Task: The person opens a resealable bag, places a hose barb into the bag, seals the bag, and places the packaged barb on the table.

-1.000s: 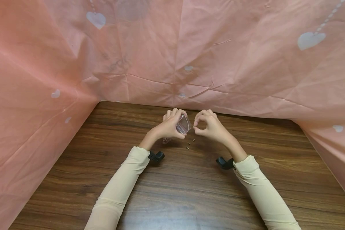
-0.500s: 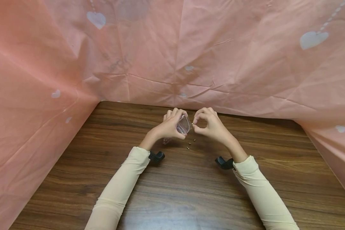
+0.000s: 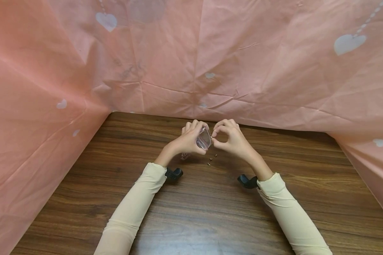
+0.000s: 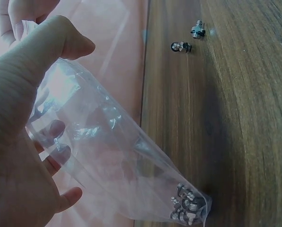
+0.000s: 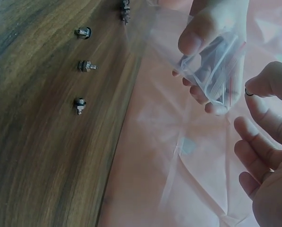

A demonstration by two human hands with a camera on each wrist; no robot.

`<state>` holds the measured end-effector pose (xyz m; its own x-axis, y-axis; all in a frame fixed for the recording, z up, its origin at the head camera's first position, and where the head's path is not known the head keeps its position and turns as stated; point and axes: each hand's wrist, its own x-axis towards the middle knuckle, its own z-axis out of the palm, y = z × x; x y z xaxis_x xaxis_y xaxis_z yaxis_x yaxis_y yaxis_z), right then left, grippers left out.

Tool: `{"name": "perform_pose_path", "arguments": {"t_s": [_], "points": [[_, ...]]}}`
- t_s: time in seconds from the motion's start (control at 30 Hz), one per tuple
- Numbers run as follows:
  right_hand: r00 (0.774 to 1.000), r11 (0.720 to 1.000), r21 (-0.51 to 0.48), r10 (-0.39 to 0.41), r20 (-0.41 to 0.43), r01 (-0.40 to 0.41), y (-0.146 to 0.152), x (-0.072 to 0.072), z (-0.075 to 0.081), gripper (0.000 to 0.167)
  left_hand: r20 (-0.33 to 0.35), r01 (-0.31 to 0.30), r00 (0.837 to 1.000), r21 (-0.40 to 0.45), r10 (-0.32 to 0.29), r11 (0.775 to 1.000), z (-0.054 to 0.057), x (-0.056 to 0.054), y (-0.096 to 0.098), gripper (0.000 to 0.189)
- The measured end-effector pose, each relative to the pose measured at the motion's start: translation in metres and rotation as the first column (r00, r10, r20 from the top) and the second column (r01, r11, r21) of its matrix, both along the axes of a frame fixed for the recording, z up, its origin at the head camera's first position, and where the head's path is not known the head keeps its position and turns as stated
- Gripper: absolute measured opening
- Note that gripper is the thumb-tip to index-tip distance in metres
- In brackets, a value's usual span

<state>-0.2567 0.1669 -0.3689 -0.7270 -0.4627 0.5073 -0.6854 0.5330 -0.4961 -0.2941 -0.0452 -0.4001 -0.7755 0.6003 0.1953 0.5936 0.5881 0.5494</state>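
Note:
A clear zip bag (image 4: 117, 137) hangs from my left hand (image 3: 188, 140), which grips it near the top with its mouth spread. Several small metal threaded fittings (image 4: 188, 205) are gathered in the bag's bottom corner. Close to the bag's mouth, my right hand (image 3: 231, 141) pinches one small fitting (image 5: 248, 91) between thumb and index finger; most of it is hidden by the fingertips. Three loose fittings lie on the table below the hands: one fitting (image 5: 83, 32), a second fitting (image 5: 87, 66) and a third fitting (image 5: 80, 105).
The brown wood-grain table (image 3: 185, 212) ends at a pink sheet (image 3: 166, 63) with white hearts, which hangs behind and at both sides. Dark wrist mounts, one mount (image 3: 173, 174) on the left and one mount (image 3: 247, 181) on the right, jut inward above the table.
My right hand has moved slightly left, bringing the pinched fitting nearer the bag's mouth. My left hand and the bag have stayed almost still, as have the loose fittings.

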Motion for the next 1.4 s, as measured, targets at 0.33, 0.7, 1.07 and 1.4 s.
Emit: {"name": "perform_pose_path", "arguments": {"t_s": [0.33,0.7,1.07,1.4], "points": [[0.999,1.000,-0.002,0.005,-0.045,-0.005,-0.0034,-0.0022,-0.0041,0.010,0.005,0.007,1.000,0.002,-0.007,1.000,-0.0006,-0.0007,0.0005,0.079],[0.999,1.000,0.004,0.007,-0.042,-0.007,-0.0036,-0.0027,-0.0046,0.010,0.001,0.007,1.000,-0.001,-0.007,1.000,0.0000,-0.0008,0.0012,0.080],[0.999,1.000,0.008,0.002,-0.036,-0.002,-0.0038,-0.0016,-0.0054,0.012,-0.002,0.000,1.000,-0.005,0.000,1.000,0.0010,0.0010,0.0013,0.079],[0.999,1.000,0.009,0.003,-0.040,-0.002,-0.0036,-0.0016,-0.0066,0.012,0.000,0.002,1.000,-0.008,-0.002,1.000,0.0002,0.0008,0.0010,0.079]]}}
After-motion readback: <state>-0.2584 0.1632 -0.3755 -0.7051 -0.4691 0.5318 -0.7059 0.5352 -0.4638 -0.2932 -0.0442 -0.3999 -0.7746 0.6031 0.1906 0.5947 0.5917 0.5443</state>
